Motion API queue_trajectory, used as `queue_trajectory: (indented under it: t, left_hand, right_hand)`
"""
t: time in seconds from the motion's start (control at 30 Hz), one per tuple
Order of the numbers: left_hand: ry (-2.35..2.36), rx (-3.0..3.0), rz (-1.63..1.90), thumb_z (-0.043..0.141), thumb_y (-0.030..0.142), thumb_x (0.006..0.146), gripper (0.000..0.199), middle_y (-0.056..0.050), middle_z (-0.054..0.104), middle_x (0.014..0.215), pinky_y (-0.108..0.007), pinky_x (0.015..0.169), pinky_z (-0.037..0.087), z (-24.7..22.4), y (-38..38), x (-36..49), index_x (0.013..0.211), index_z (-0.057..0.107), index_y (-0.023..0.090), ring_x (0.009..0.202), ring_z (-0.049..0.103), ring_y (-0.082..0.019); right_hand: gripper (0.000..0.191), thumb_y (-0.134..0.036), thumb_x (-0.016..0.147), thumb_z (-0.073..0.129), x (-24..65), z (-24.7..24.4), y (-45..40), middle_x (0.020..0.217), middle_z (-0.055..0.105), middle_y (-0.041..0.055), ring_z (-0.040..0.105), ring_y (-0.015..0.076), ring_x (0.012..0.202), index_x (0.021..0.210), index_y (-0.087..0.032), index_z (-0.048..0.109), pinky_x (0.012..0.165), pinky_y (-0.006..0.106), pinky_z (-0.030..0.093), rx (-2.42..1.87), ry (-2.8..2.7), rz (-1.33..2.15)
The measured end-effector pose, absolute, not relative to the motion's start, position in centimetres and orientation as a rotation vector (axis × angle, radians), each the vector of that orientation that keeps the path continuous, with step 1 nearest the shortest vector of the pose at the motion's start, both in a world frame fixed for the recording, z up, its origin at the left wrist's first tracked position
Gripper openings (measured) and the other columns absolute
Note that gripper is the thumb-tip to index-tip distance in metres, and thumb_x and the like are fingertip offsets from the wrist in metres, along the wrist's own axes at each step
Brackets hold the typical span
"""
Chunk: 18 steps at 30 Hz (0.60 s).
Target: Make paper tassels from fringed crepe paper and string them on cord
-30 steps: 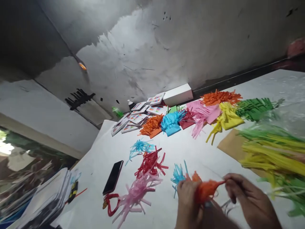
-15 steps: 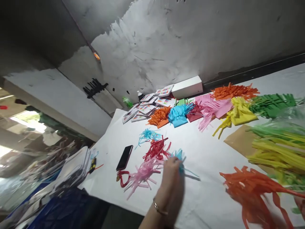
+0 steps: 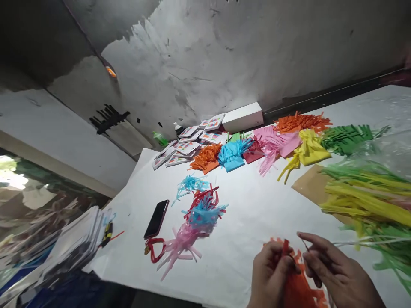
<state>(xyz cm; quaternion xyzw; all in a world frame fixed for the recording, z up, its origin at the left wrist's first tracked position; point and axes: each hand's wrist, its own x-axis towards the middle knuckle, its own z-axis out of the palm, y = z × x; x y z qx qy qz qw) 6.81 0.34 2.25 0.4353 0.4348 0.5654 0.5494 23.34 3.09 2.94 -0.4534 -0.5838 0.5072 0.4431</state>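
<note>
At the table's front right, my left hand [image 3: 269,273] is closed on an orange fringed paper tassel [image 3: 297,284], with a folded strip end between thumb and fingers. My right hand [image 3: 334,265] is beside it, thumb and fingertips bent toward the orange strip; something thin lies between them, too small to name. A pale string [image 3: 356,243] runs from behind my right hand toward the right. To the left lie a blue tassel [image 3: 205,211], partly over a red tassel [image 3: 214,194], a pink tassel [image 3: 184,241] and another blue tassel [image 3: 192,184].
A phone [image 3: 156,219] and a red loop [image 3: 157,250] lie on the white table. Along the back are printed cards [image 3: 189,147], a white box [image 3: 243,117] and folded fringed papers [image 3: 234,155]. Yellow and green strips [image 3: 366,201] cover an envelope [image 3: 308,184] at right.
My left hand has let go of the blue tassel, now lying by the red and pink ones, and moved right to the orange tassel. My right hand has come further into view.
</note>
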Motion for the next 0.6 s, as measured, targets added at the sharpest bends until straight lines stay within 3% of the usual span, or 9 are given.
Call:
queue_trajectory:
  t: [0.1,0.23,0.43,0.6]
  left_hand:
    - [0.839,0.605,1.258,0.084,0.048,0.08,0.035,-0.002,0.071,0.063,-0.019,0.054,0.044,2.4,1.0,6.4,0.09,0.073,0.016,0.049,0.06,-0.009]
    - [0.713,0.508,1.203,0.086,0.043,0.078,0.031,-0.001,0.069,0.057,-0.016,0.044,0.04,2.5,1.1,5.9,0.09,0.077,0.016,0.041,0.057,-0.007]
    - [0.682,0.492,1.146,0.084,0.042,0.081,0.029,0.001,0.065,0.054,-0.015,0.044,0.043,1.9,0.8,7.0,0.091,0.077,0.016,0.04,0.055,-0.007]
    - [0.927,0.535,1.187,0.087,0.048,0.075,0.037,-0.002,0.069,0.065,-0.018,0.047,0.044,3.7,1.6,4.3,0.085,0.071,0.016,0.046,0.057,-0.009]
  right_hand:
    - [0.035,-0.056,0.095,0.061,24.2,2.8,3.3,0.064,0.067,-0.0004,0.067,0.016,0.055,0.102,-0.024,0.072,0.05,0.017,0.055,-1.191,-1.468,1.251]
    - [0.03,-0.051,0.099,0.056,24.5,3.2,2.8,0.062,0.066,-0.0022,0.062,0.0122,0.048,0.095,-0.026,0.072,0.044,0.014,0.048,-1.131,-1.665,1.242]
    - [0.025,-0.042,0.102,0.052,24.0,4.3,2.5,0.073,0.072,-0.0033,0.068,0.0121,0.059,0.095,-0.029,0.072,0.057,0.014,0.053,-1.049,-1.725,1.175]
    - [0.027,-0.047,0.097,0.055,24.7,3.6,2.7,0.059,0.066,-0.0046,0.066,0.0131,0.05,0.092,-0.029,0.074,0.051,0.014,0.052,-1.138,-1.712,1.051]
